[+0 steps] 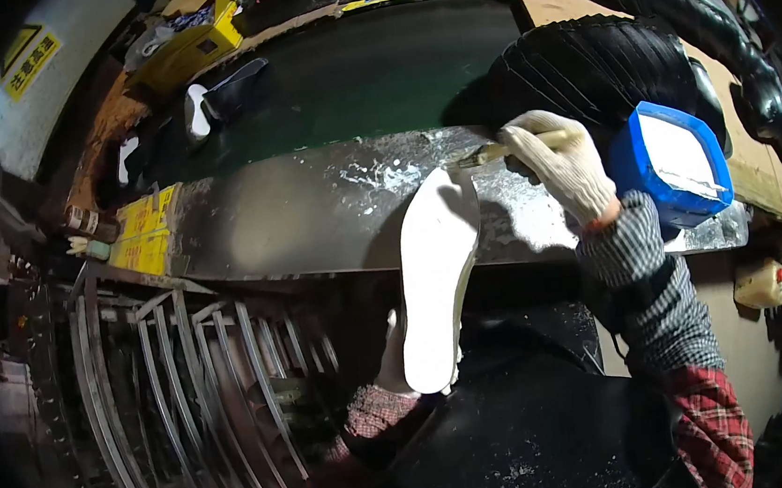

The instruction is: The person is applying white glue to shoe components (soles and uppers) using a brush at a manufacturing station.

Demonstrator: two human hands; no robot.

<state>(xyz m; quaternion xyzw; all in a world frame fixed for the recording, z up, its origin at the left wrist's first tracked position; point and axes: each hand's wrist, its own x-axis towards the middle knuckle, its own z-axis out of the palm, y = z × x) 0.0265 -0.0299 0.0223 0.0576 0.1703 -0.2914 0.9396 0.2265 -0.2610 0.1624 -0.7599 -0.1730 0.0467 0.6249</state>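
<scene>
A white shoe sole (437,277) is held up in front of the bench by my left hand (391,362). That hand is closed around the heel end, its fingers mostly hidden behind the sole. My right hand (557,157), in a white knitted glove, grips a small brush (481,155) by its handle. The bristles are right at the toe end of the sole; whether they touch it I cannot tell. To the right of my right hand stands a blue tub (623,160) with white material inside.
White smears mark the metal bench edge (293,206). Behind it runs a dark green belt (375,76), with a white sole piece (198,112) at its left. A ridged black stack (595,69) stands beyond my right hand. A metal rack (197,385) fills the lower left.
</scene>
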